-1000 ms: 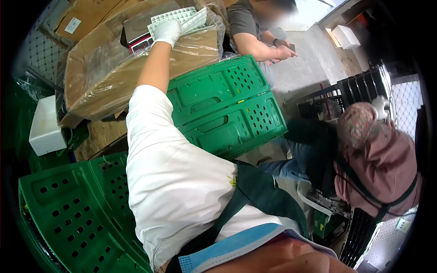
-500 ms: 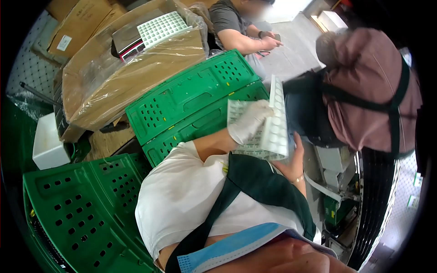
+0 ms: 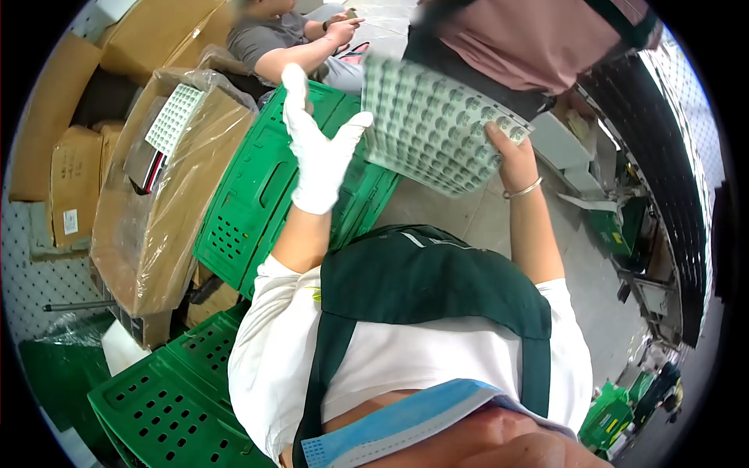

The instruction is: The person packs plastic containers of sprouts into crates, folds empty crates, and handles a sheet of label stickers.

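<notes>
My left hand (image 3: 318, 148), in a white glove, is raised with its fingers up and its thumb spread apart; it holds nothing. Its thumb tip comes near the left edge of a pale green sheet (image 3: 429, 121) patterned with rows of round marks; whether they touch I cannot tell. My bare right hand (image 3: 513, 156), a bracelet at its wrist, grips the sheet by its right end, thumb on top and fingers hidden beneath. The sheet is tilted, in front of my apron. Below and behind my left hand stands a closed green crate (image 3: 257, 183).
A plastic-lined cardboard box (image 3: 187, 210) at left holds a white dimpled sheet (image 3: 175, 117). Another green crate (image 3: 168, 405) is at lower left. One person (image 3: 273, 47) sits ahead; another in a pink top (image 3: 515, 39) is close by at upper right. Shelving (image 3: 655, 156) runs along the right.
My left hand has let go of the white dimpled piece and opened, moving left. My right hand now grips the sheet's right end, out to the right. The view has turned.
</notes>
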